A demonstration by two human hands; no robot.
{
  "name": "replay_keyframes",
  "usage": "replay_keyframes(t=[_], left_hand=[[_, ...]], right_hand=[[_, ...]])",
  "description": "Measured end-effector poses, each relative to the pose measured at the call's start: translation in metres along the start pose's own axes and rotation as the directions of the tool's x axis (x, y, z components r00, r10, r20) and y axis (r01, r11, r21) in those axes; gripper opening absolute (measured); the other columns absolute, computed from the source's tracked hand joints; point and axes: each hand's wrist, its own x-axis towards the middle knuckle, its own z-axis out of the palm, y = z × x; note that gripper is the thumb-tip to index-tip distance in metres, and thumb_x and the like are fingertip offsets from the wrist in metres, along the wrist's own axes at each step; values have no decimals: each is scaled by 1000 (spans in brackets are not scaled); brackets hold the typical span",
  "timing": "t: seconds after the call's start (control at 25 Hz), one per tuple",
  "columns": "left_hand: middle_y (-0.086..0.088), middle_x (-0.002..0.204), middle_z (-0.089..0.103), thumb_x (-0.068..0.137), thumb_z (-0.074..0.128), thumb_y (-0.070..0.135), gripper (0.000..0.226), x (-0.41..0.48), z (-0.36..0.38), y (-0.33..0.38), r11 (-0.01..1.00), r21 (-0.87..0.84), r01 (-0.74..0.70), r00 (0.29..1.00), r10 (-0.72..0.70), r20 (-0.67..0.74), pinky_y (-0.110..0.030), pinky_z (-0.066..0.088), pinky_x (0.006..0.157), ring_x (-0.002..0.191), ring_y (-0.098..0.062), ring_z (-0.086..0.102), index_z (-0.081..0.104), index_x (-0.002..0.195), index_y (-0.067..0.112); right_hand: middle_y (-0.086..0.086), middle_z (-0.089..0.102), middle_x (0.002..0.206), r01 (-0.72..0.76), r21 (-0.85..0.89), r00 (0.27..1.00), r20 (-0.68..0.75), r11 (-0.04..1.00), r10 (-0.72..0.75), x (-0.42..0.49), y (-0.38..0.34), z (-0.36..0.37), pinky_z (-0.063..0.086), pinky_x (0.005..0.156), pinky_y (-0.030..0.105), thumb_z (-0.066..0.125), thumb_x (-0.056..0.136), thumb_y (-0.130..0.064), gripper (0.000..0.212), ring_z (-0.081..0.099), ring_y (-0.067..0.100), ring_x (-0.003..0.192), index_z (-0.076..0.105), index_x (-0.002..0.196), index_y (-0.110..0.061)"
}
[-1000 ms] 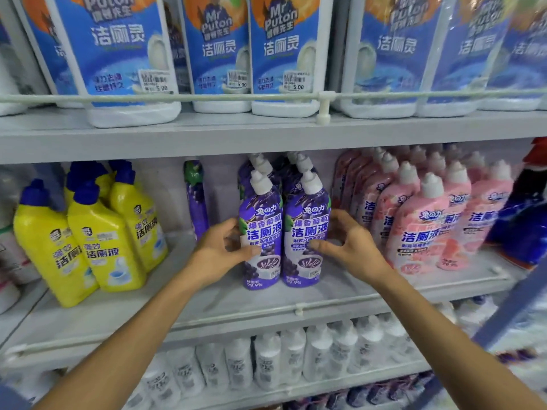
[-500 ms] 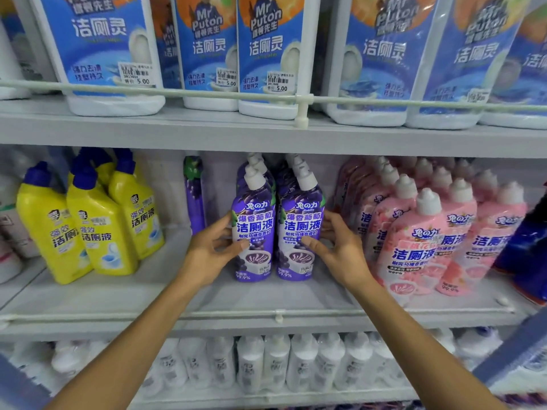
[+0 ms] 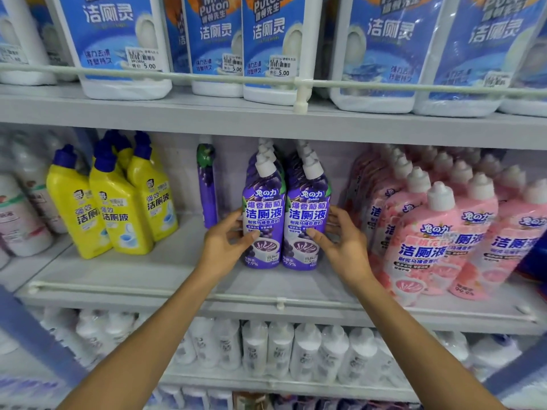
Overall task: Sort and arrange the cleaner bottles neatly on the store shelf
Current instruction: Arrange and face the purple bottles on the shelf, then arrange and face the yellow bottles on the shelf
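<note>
Cleaner bottles pack a grey store shelf (image 3: 124,276) on 3 levels, sorted by colour so each product shows as one block. Top level: big white jugs w/ blue labels (image 3: 124,45), bulkiest stock, kept back by a wire rail. Bottom level: white bottles (image 3: 281,350), blurred. Middle level, R side: pink bottles (image 3: 438,241) in tight rows several deep, a few leaning. L side: yellow bottles (image 3: 118,214) w/ blue caps, a looser, angled cluster. Centre: two files of purple bottles run front to back, and that's where the work is. The left hand (image 3: 225,247) grips the left front purple bottle (image 3: 262,214), thumb on the label, fingers curled round its outer side. The right hand (image 3: 343,247) mirrors this on the right front purple bottle (image 3: 307,214). Both squeeze inward, prob. to butt the pair together & square the labels to the aisle. The two stand upright, touching side by side, set back from the shelf edge. A stray purple bottle (image 3: 207,190) stands edge-on near the back wall, apart from its files; likely needs joining them. Bare grey board shows either side of the files. A low front rail (image 3: 177,292) w/ a small clip stops bottles sliding off. Price stickers (image 3: 145,59) on the jugs read 5.00. Room beyond the shelving isn't in view.
</note>
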Motion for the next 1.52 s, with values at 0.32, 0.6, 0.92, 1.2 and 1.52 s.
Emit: replay_keyframes(t=[0.32,0.6,0.92,1.2,1.52], left_hand=[[-7,107,75,83,81,11,51,4,-19,5,999,35,28,999,-29,43,-23,57,84,94,-11,72,62,131,11],[-8,118,69,80,84,11,64,-13,-136,10,997,82,13,1000,-13,-9,-17,54,88,108,-21,68,56,138,13],[3,119,67,66,84,37,56,-44,-262,16,998,62,22,989,-12,-150,-35,54,94,112,-24,64,60,116,42],[8,124,60,80,84,13,62,-3,-280,26,974,228,0,984,41,-174,-34,49,101,117,-11,56,55,133,24],[-1,134,58,71,85,22,73,52,-262,15,798,602,-19,968,166,-189,-30,41,100,128,-24,50,55,137,19]], right_hand=[[-16,69,117,-69,-12,993,90,998,70,-3,-13,-8,56,94,21,84,83,-19,61,67,-4,106,54,137,-19],[-7,62,134,10,-202,999,47,979,-1,-35,-60,-14,54,99,26,81,80,-50,76,63,0,117,50,145,-25],[-6,55,143,1,-95,987,158,995,14,-50,-129,109,58,94,31,82,82,-42,74,60,9,123,50,146,-23],[1,58,142,-2,-175,990,136,985,27,23,-144,192,53,100,32,85,81,-40,79,61,15,123,49,148,-16],[11,65,127,-107,-209,994,-34,972,102,129,-105,250,53,97,45,88,69,-41,78,64,32,114,53,133,-14]])
